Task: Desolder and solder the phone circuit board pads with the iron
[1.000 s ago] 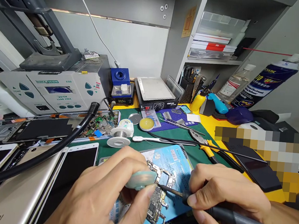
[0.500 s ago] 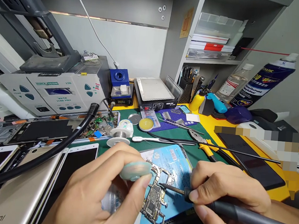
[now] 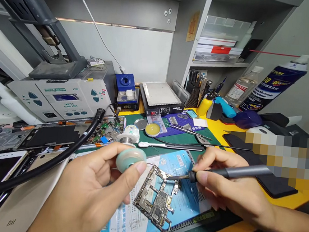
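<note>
My left hand [image 3: 91, 190] pinches a small pale green spool of solder wire [image 3: 130, 159] between thumb and fingers, just above the upper left corner of a bare phone circuit board [image 3: 156, 198]. A thin wire runs from the spool toward the board. My right hand [image 3: 226, 189] grips a dark grey soldering iron [image 3: 236, 171] like a pen, its tip [image 3: 169, 177] touching the board's top edge. The board lies tilted on a blue and white printed sheet [image 3: 187, 202] over the green mat [image 3: 175, 152].
A grey rework station [image 3: 64, 99] with a black hose [image 3: 44, 162] stands at the left above several phones [image 3: 14, 197]. A hot plate [image 3: 160, 96], flux tin [image 3: 152, 129], solder reel [image 3: 127, 139], tweezers, spray can [image 3: 276, 85], bottles and a dark phone [image 3: 270, 182] crowd the back and right.
My left hand lifted the spool up and left, uncovering the board. My right hand swung the iron's handle from low right to nearly level, and the view shifted slightly.
</note>
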`<state>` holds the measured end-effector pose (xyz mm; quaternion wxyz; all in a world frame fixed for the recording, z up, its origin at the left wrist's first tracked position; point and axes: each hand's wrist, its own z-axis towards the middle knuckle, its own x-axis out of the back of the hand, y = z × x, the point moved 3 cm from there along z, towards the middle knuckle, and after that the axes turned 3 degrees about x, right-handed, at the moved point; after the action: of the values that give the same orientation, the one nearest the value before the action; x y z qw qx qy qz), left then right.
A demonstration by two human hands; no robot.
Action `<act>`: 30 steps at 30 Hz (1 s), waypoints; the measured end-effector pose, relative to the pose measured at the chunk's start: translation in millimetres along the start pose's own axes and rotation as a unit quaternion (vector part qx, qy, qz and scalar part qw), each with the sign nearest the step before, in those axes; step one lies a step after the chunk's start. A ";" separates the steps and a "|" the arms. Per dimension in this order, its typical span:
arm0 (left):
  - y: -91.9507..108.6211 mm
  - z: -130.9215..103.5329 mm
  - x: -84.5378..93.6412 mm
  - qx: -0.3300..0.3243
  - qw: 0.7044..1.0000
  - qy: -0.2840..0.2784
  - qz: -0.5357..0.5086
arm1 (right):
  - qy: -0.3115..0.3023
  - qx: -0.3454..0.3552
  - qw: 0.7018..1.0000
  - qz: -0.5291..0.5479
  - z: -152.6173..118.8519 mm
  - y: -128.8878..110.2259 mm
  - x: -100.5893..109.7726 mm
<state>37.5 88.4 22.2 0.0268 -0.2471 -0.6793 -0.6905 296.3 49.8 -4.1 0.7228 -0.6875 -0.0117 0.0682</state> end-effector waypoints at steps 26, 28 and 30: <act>-5.4 -12.3 8.9 -0.198 0.977 0.028 -0.079 | 0.070 -0.056 0.973 0.214 21.3 -14.9 12.3; -8.2 -10.6 6.7 -0.121 0.983 0.005 -0.136 | 0.069 -0.054 0.972 0.218 21.2 -16.3 13.3; -6.6 -9.7 3.9 -0.051 0.980 -0.018 -0.190 | 0.067 -0.055 0.972 0.219 20.4 -17.9 13.3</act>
<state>28.6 80.8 18.0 -0.1301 -0.1271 -0.6785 -0.7117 308.7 70.7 13.9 0.6503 -0.7152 0.1837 0.1783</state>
